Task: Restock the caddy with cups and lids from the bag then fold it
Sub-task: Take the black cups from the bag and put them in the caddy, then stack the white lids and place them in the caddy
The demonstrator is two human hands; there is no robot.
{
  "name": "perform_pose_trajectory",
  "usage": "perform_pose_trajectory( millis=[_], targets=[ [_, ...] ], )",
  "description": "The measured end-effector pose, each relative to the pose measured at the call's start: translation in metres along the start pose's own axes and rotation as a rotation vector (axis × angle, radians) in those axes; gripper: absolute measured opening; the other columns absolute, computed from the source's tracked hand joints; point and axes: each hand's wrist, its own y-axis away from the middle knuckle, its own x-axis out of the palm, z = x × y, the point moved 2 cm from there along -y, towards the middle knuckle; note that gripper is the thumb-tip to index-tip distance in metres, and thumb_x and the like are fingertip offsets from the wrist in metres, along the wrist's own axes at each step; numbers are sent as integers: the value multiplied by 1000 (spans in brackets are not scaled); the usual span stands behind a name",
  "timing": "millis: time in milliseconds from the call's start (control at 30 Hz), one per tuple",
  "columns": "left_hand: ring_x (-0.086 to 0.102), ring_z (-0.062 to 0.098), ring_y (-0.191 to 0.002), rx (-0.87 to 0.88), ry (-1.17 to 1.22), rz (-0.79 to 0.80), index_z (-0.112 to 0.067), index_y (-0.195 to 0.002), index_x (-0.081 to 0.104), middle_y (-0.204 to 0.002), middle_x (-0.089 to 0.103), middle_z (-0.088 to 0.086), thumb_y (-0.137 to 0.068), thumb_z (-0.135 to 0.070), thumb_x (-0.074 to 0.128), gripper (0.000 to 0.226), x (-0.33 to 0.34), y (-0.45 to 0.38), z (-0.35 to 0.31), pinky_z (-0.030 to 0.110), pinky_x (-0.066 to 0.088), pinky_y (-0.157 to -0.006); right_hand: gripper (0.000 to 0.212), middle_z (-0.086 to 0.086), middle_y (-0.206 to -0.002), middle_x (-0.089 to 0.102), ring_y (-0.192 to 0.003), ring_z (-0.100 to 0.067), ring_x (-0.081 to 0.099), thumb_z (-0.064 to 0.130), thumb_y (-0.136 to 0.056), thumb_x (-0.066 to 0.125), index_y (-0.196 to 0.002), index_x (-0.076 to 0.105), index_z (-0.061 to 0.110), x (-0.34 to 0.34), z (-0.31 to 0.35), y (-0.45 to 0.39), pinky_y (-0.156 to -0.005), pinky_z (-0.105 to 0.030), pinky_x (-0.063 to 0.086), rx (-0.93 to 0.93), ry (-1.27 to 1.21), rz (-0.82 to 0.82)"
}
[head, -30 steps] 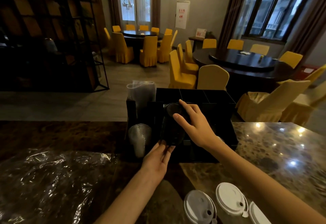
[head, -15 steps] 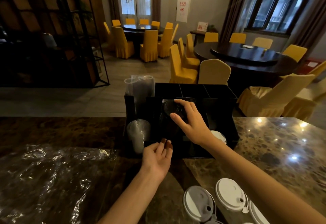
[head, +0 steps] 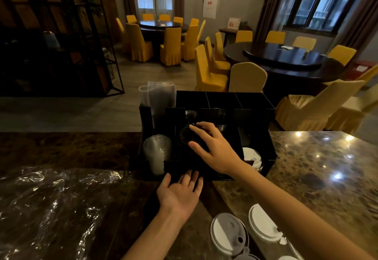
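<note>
A black compartmented caddy [head: 257, 104] stands at the counter's far edge. My right hand [head: 212, 147] reaches into its middle slot and grips a stack of dark cups [head: 187, 137] lying there. My left hand [head: 180, 192] rests palm up and empty against the caddy's front wall. Clear cups [head: 156, 151] lie stacked in the left slot, with a sleeve of clear cups [head: 159, 98] upright behind them. White lids [head: 253, 157] sit in the right slot. The clear plastic bag [head: 49, 204] lies crumpled on the counter at the left.
White lids [head: 229, 233] lie in stacks on the marble counter [head: 327, 173] near my right forearm. Beyond the counter is a dining room with round dark tables [head: 284, 55] and yellow covered chairs [head: 247, 77]. A black metal shelf [head: 61, 34] stands at the left.
My right hand has pushed the dark cup stack down into the caddy's middle slot. My left hand has let go of the stack's lower end and dropped back, open, to the caddy's front.
</note>
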Motion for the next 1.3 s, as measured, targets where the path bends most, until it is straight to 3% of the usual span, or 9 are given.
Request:
perform_pose_trajectory(
  millis=[167, 333, 567, 933, 1133, 1300],
  targets=[
    [27, 36, -152, -15, 22, -4, -9, -159, 26, -165, 31, 19, -97, -61, 38, 82, -8, -1, -2, 53, 23, -120, 56, 1, -164, 35, -151, -24, 27, 50, -108, 39, -157, 43, 25, 14, -8, 7, -118, -49, 32, 29, 171, 43],
    [22, 37, -154, -44, 20, 3, -3, -158, 25, -164, 28, 23, -95, -66, 37, 91, -14, 2, -6, 54, 20, -121, 60, 2, -168, 30, -154, -23, 26, 56, -106, 26, -160, 36, 32, 21, -10, 11, -120, -45, 27, 29, 188, 63],
    [22, 51, -149, -51, 65, -10, 11, -154, 21, -161, 23, 35, -98, -62, 35, 93, -19, 6, -17, 58, 17, -124, 55, 5, -169, 31, -157, -18, 24, 55, -108, 25, -158, 38, 37, 25, -8, 9, -119, -40, 25, 0, 230, 74],
    [17, 43, -154, -69, 49, 81, 8, -154, 25, -164, 23, 30, -95, -69, 32, 98, -13, 18, -16, 56, 12, -125, 53, 4, -171, 26, -159, -18, 18, 52, -109, 27, -160, 34, 37, 29, -9, 18, -122, -42, 23, -9, 237, 100],
    [31, 41, -149, -79, -114, 130, -4, -156, 33, -159, 35, 28, -96, -67, 33, 87, -12, 25, -19, 57, 23, -121, 54, 5, -174, 14, -160, -16, 8, 50, -110, 35, -162, 26, 41, 17, -1, 26, -123, -43, 20, -30, 183, 85],
    [50, 38, -136, -6, -432, 193, -11, -147, 48, -148, 55, 19, -101, -58, 37, 66, -17, 36, -25, 55, 45, -101, 55, 4, -173, 18, -159, -20, 15, 46, -108, 45, -161, 31, 36, -5, 15, 47, -119, -45, 31, -34, 131, 28]
  ],
)
